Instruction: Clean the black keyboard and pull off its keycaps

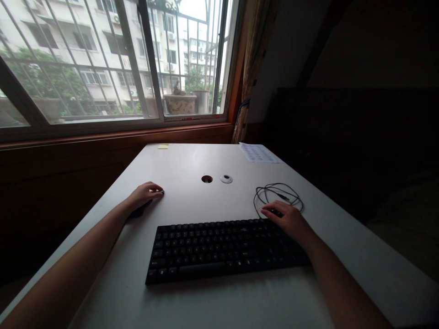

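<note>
Looping just beyond the right hand (287, 219), a cable (283, 197) crowds the keyboard (212, 249); that hand is loosely curled, its hold unclear. The left hand (143, 195), half closed, covers a dark object (140, 211), grip unclear. A hole (206, 179) and ring (226, 179) interrupt the bench (181, 169); papers (260, 154) and a yellow slip (163, 146) lie toward its far edge, with room before the keyboard

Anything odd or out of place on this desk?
Yes: a hole in the desktop stands uncovered, with a white ring, probably its cover, lying just right of it. The keyboard also sits slightly askew to the desk's far edge. No spill visible.
</note>
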`<control>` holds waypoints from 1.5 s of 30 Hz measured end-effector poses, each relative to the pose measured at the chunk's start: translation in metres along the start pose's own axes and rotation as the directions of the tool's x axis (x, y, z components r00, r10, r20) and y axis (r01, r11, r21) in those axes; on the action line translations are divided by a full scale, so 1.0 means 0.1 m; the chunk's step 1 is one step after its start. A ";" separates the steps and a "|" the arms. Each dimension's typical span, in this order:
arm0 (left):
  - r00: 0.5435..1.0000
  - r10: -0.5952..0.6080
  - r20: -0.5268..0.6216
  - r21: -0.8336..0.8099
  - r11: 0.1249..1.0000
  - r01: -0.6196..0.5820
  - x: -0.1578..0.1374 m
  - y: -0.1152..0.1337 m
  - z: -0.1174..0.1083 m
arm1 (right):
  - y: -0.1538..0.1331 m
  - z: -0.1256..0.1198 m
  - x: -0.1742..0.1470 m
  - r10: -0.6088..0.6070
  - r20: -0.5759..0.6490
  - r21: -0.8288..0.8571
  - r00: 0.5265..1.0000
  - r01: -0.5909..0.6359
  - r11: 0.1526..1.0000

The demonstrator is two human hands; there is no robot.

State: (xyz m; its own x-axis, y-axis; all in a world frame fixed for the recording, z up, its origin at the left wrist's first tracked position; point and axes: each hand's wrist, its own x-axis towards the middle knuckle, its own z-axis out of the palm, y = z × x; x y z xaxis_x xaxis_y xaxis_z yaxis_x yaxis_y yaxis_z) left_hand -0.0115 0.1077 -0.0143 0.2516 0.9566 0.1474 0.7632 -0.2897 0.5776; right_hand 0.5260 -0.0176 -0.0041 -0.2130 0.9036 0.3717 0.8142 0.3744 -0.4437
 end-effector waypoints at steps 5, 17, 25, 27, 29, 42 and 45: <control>1.000 0.001 -0.005 0.003 1.000 -0.001 0.01 0.00 0.00 | -0.04 -0.01 0.00 -0.020 -0.012 0.001 1.000 0.020 1.000; 1.000 0.003 -0.027 -0.042 0.999 -0.005 0.03 -0.09 0.05 | -0.02 0.00 0.00 -0.001 -0.002 0.022 1.000 0.001 1.000; 0.993 0.024 -0.117 -0.071 0.997 -0.032 -0.05 0.03 -0.01 | -0.04 -0.01 0.00 -0.002 -0.007 0.011 1.000 0.002 1.000; 0.980 0.047 -0.191 -0.050 0.997 -0.057 -0.11 0.12 -0.08 | -0.03 -0.01 0.00 -0.008 -0.010 0.012 1.000 0.008 1.000; 0.963 0.068 -0.262 -0.023 0.997 -0.077 -0.20 0.23 -0.15 | -0.03 -0.01 0.00 -0.008 -0.011 0.013 1.000 0.008 1.000; 0.978 0.125 -0.170 0.043 0.992 -0.119 -0.36 0.22 -0.12 | -0.07 0.05 0.01 -0.012 0.008 0.049 1.000 0.012 0.999; 0.988 0.101 -0.114 0.015 0.995 -0.100 -0.18 0.07 -0.07 | -0.07 0.06 0.01 -0.001 0.006 0.041 1.000 0.001 0.999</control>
State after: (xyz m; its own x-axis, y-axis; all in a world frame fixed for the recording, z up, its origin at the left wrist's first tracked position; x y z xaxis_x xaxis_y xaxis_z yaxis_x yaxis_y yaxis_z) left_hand -0.0149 0.0885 -0.0073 0.2581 0.9197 0.2958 0.7428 -0.3847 0.5480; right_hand 0.5174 -0.0180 -0.0056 -0.2172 0.9042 0.3678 0.7908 0.3838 -0.4767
